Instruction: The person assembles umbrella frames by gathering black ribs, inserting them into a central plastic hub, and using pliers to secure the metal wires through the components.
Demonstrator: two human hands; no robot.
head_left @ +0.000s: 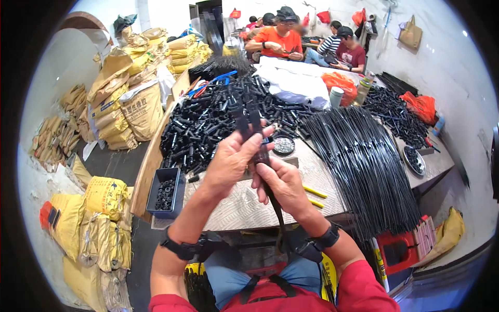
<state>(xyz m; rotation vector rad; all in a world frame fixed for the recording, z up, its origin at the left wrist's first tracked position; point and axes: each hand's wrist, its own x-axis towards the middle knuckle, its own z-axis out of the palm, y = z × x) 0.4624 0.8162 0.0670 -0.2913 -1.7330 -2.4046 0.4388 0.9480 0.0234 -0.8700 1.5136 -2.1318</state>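
Over the near part of the table both hands meet. My left hand (pixel 233 160) is closed around dark pieces (pixel 243 124) that stick up past its fingers, blurred, so their kind cannot be told. Just beside it, my right hand (pixel 283 183) closes on a long black flexible strip (pixel 279 216), which trails down toward my lap. The strip's upper end runs in between the fingers of both hands, where details are hidden. Behind them spreads a big heap of short black tubular parts (pixel 208 117). A round dish of small metal pieces (pixel 284 146) lies close to my right fingertips.
A blue-grey bin (pixel 166 193) of small black rings stands at the table's left edge. Right lies a thick bundle of long black strips (pixel 358 166). Two yellow sticks (pixel 314 195) lie nearer. Yellow sacks (pixel 106 197) stack up left. Other people (pixel 280 41) sit beyond the table.
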